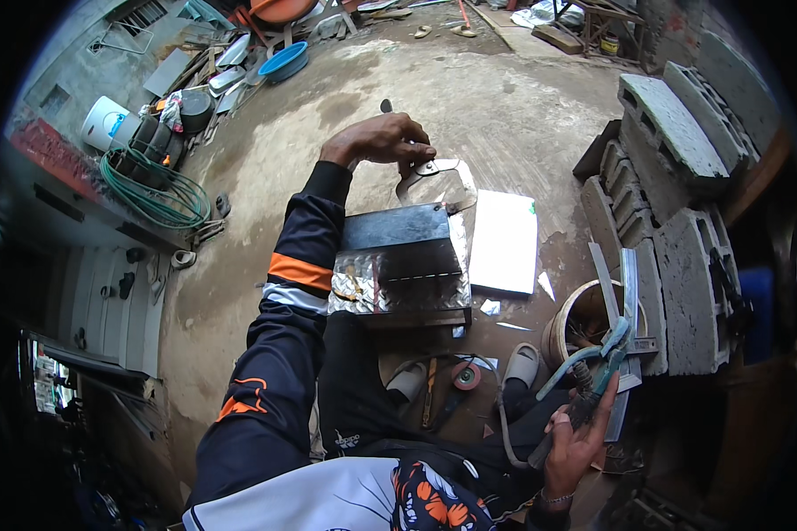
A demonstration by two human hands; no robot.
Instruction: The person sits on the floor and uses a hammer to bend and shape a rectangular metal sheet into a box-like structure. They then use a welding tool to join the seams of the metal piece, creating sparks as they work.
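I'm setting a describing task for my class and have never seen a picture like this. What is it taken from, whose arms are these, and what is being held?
The picture comes from a wide-angle camera on a person's head, looking down, so straight edges bend. The arms are that person's own. The left hand grips metal snips at the far edge of a folded sheet-metal piece on the concrete floor. The right hand holds pliers with blue-green handles. Nearby lie a white panel, a bucket and grey concrete blocks.
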